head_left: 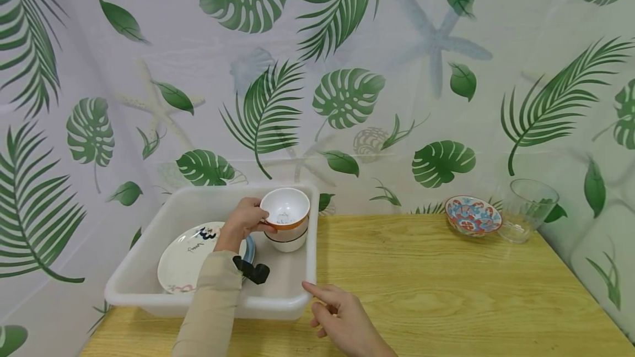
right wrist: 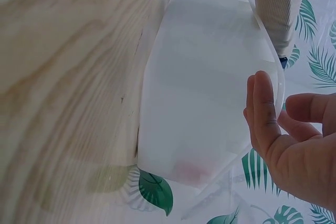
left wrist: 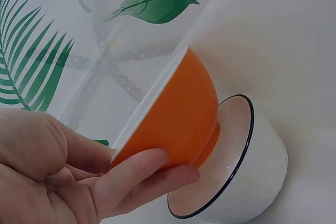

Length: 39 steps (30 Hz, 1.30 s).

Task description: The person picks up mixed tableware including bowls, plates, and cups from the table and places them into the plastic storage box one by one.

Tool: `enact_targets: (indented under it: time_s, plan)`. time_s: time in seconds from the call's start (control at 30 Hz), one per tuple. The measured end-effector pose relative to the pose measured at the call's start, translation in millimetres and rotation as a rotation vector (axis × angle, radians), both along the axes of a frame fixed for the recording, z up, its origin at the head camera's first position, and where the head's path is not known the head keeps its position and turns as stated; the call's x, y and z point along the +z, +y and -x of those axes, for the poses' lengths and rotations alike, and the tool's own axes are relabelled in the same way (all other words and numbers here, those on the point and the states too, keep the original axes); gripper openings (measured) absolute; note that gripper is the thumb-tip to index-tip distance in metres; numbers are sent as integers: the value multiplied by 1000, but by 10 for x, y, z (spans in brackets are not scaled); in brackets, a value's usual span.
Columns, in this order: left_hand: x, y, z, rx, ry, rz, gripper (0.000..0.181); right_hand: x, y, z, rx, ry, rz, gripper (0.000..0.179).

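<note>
ok so left hand (head_left: 244, 219) is pinching the orange bowl (head_left: 285, 206) by its edge over the black-rimmed bowl (head_left: 289, 245) inside the white tub (head_left: 270, 303), right hand (head_left: 343, 315) just chilling, fingers loosely spread, by the tub's corner.

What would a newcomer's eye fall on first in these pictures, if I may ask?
Probably the bright orange bowl, gripped by the left hand over a dark-rimmed white bowl inside the white tub. Next might come the leaf-printed backdrop behind the table, then the red-and-blue patterned dish beside a clear cup at the table's back right.
</note>
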<state>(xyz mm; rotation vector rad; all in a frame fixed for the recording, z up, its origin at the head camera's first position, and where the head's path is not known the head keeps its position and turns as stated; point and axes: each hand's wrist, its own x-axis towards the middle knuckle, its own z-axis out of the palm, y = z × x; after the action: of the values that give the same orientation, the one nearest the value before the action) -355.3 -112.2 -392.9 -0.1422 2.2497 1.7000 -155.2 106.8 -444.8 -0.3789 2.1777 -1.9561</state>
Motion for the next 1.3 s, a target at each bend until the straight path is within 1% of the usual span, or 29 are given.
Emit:
enact_targets:
  time_s: [0.1, 0.2, 0.37, 0.47, 0.63, 0.8, 1.03, 1.3]
  plan:
    - [-15, 2, 7, 18, 13, 42, 42, -7, 0, 3, 1, -2, 6, 40]
    - [-37, 14, 6, 38, 48, 101, 38, -12, -1, 9, 0, -4, 8, 40]
    - [-69, 45, 7, 69, 92, 275, 36, -5, -4, 10, -9, -3, -4, 41]
    - [-86, 59, 12, 81, 94, 339, 36, -4, -6, 10, -13, -7, -8, 41]
    - [-89, 74, 16, 87, 92, 376, 34, -9, -7, 12, -13, -17, -9, 41]
    - [-99, 85, 28, 80, 90, 415, 31, -5, -11, 13, -9, -34, -14, 41]
    - [-114, 95, 24, 96, 97, 423, 27, 1, -20, 11, -8, -43, -15, 42]
    - [-113, 103, 35, 89, 105, 466, 23, 13, -24, 11, -7, -44, -29, 44]
